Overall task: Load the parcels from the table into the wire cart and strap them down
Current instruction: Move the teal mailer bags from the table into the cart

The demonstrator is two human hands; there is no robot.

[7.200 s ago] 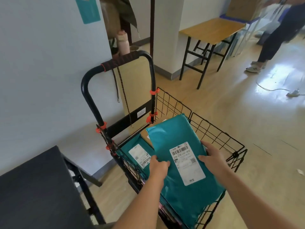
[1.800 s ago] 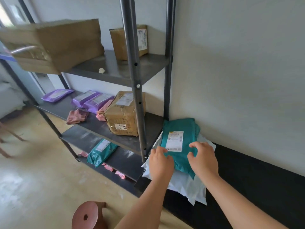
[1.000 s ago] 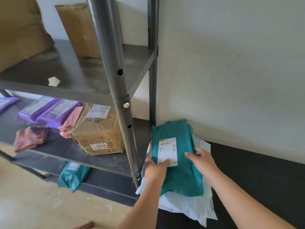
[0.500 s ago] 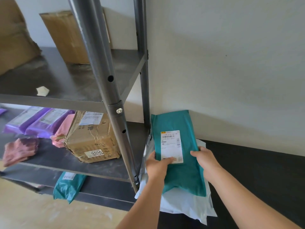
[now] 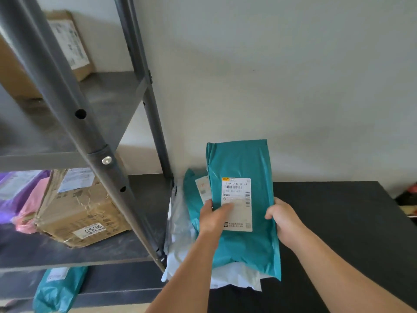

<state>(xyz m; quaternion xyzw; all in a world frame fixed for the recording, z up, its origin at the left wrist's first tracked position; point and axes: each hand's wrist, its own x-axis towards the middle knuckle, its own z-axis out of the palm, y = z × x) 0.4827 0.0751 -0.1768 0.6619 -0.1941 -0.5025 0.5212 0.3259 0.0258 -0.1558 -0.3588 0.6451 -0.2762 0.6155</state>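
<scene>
Your left hand [image 5: 214, 216] gripped the teal parcel [image 5: 244, 213] at its left edge, thumb lying across the label; your right hand [image 5: 283, 219] curled round its right edge. The parcel was held above another teal parcel [image 5: 191, 195] and white mailers [image 5: 234, 279] on the black table [image 5: 338, 222].

Thin plastic film, soft sheen, creased and puckered: teal parcel [image 5: 244, 247]. White paper, matt, smooth: label [image 5: 238, 199] on it. Same teal film: second teal parcel [image 5: 193, 204] beneath. White plastic, faint gloss, crumpled: white mailer [image 5: 234, 279] at bottom of stack. Black, matt, finely grained: desk [image 5: 338, 222]. Grey metal, smooth, dull satin: rack post [image 5: 67, 105]. Dark, matt, scuffed: shelf board [image 5: 108, 98]. Brown card, rough, dented, strips of glossy clear tape: cardboard box [image 5: 74, 218]. Shiny plastic: purple mailers [image 5: 11, 190]. Matt paint: wall [image 5: 270, 75].
</scene>
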